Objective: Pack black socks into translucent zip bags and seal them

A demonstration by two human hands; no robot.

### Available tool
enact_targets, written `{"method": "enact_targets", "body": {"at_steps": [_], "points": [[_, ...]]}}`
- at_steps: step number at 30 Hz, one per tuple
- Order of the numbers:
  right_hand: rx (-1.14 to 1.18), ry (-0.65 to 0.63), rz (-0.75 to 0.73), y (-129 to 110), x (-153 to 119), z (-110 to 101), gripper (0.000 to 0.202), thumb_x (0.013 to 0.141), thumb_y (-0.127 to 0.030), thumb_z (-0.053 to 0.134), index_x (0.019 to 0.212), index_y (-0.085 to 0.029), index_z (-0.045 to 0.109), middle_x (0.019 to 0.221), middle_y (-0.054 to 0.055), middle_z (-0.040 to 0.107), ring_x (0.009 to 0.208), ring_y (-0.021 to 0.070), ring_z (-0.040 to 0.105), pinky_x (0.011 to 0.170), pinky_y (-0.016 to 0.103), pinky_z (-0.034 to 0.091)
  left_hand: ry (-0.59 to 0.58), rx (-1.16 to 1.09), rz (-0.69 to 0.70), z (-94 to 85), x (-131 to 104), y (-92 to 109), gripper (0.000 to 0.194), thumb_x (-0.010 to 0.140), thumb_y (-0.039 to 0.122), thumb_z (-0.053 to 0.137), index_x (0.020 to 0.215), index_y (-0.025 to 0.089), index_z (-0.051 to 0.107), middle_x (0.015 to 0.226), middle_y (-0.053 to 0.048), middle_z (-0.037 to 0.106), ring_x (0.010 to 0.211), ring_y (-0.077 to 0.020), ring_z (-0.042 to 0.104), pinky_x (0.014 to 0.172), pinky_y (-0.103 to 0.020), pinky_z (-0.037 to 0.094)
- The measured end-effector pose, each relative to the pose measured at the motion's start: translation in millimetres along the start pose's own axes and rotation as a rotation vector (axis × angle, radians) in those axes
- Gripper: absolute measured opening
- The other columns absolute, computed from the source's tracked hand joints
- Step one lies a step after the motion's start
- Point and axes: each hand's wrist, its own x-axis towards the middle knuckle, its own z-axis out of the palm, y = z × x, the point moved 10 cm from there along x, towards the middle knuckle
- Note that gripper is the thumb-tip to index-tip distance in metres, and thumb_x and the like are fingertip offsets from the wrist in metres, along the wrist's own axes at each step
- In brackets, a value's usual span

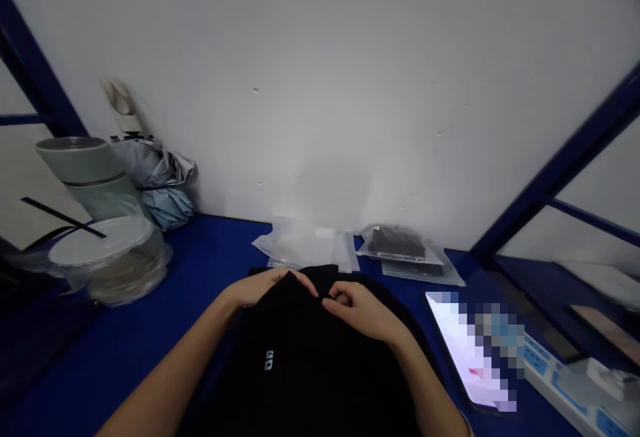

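Observation:
A black garment (320,357) with a small white mark at its lower left lies spread on the blue table. My left hand (267,286) is at its far edge, partly under a raised fold of the cloth, with fingers closed on the fabric. Close by on the right, my right hand (360,307) pinches the same edge between thumb and curled fingers. The fingertips of both hands are only a short gap apart.
Clear plastic bags (305,244) and packed dark items (400,244) lie by the wall. At left stand a green tumbler (95,170), a lidded cup in plastic (120,250) and a folded umbrella (167,204). A lit phone (465,357) and power strip (565,384) are at right.

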Motion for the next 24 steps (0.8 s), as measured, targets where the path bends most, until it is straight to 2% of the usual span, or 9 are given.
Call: {"method": "enact_targets", "body": {"at_steps": [3, 6, 9, 11, 15, 19, 21, 24], "points": [[-0.132, -0.141, -0.078, -9.5, -13.8, 1.1, 0.035, 0.058, -0.04, 0.069, 0.084, -0.02, 0.056, 0.072, -0.004, 0.053, 0.065, 0.0101, 0.048, 0.055, 0.02, 0.036, 0.096, -0.029, -0.004, -14.9, 0.6, -6.8, 0.017, 0.071, 0.03, 0.052, 0.069, 0.016, 0.062, 0.068, 0.0, 0.058, 0.066, -0.0124, 0.052, 0.064, -0.023, 0.041], [-0.308, -0.212, -0.05, -8.2, -27.7, -7.4, 0.052, 0.047, -0.038, 0.076, 0.092, -0.021, 0.057, 0.087, 0.0, 0.057, 0.08, 0.0161, 0.052, 0.068, 0.025, 0.04, 0.174, -0.152, -0.074, -27.9, -1.1, -26.6, 0.018, 0.068, 0.029, 0.052, 0.059, 0.015, 0.056, 0.058, 0.001, 0.053, 0.054, -0.0098, 0.047, 0.053, -0.021, 0.037], [-0.378, -0.212, 0.037, 4.5, -37.7, -24.4, 0.047, 0.048, -0.037, 0.074, 0.089, -0.021, 0.057, 0.085, 0.0, 0.057, 0.078, 0.0164, 0.052, 0.065, 0.025, 0.039, 0.16, -0.216, -0.179, -32.2, -5.7, -49.0, 0.014, 0.064, 0.025, 0.055, 0.057, 0.014, 0.055, 0.054, 0.002, 0.051, 0.048, -0.0091, 0.045, 0.047, -0.02, 0.034], [-0.346, -0.171, 0.062, 15.7, -42.5, -38.7, 0.039, 0.053, -0.034, 0.071, 0.087, -0.021, 0.058, 0.083, 0.0, 0.057, 0.076, 0.0149, 0.051, 0.063, 0.024, 0.038, 0.131, -0.229, -0.197, -33.6, -9.1, -55.8, 0.01, 0.061, 0.022, 0.059, 0.057, 0.014, 0.056, 0.056, 0.001, 0.054, 0.051, -0.0099, 0.048, 0.049, -0.02, 0.036], [-0.132, -0.087, 0.167, 51.4, -46.5, -61.6, 0.018, 0.069, -0.031, 0.055, 0.08, -0.017, 0.057, 0.066, -0.001, 0.055, 0.061, 0.0109, 0.05, 0.055, 0.022, 0.037, 0.098, -0.226, -0.174, -36.8, -14.3, -55.3, 0.01, 0.061, 0.022, 0.061, 0.057, 0.013, 0.057, 0.066, -0.002, 0.06, 0.058, -0.0117, 0.053, 0.057, -0.022, 0.04], [-0.065, 0.08, 0.21, 66.6, -39.6, -79.9, 0.018, 0.076, -0.031, 0.046, 0.068, -0.016, 0.053, 0.053, -0.002, 0.05, 0.052, 0.0097, 0.047, 0.051, 0.023, 0.035, 0.057, -0.201, -0.162, -36.1, -16.7, -50.4, 0.012, 0.063, 0.025, 0.061, 0.059, 0.014, 0.058, 0.078, -0.004, 0.063, 0.066, -0.0132, 0.055, 0.063, -0.024, 0.041], [-0.067, 0.098, 0.207, 64.6, -37.4, -80.7, 0.022, 0.076, -0.035, 0.048, 0.069, -0.016, 0.055, 0.052, -0.002, 0.049, 0.051, 0.0099, 0.047, 0.051, 0.023, 0.036, 0.064, -0.199, -0.165, -37.5, -16.9, -49.7, 0.012, 0.062, 0.024, 0.061, 0.058, 0.014, 0.057, 0.081, -0.004, 0.063, 0.068, -0.0135, 0.055, 0.064, -0.024, 0.042], [-0.04, -0.018, 0.191, 59.0, -39.9, -69.5, 0.027, 0.066, -0.042, 0.062, 0.076, -0.017, 0.06, 0.062, -0.001, 0.056, 0.06, 0.0119, 0.052, 0.056, 0.023, 0.038, 0.113, -0.206, -0.194, -42.3, -17.0, -52.9, 0.008, 0.06, 0.02, 0.059, 0.057, 0.014, 0.055, 0.078, -0.002, 0.063, 0.065, -0.0121, 0.055, 0.061, -0.023, 0.041]]}}
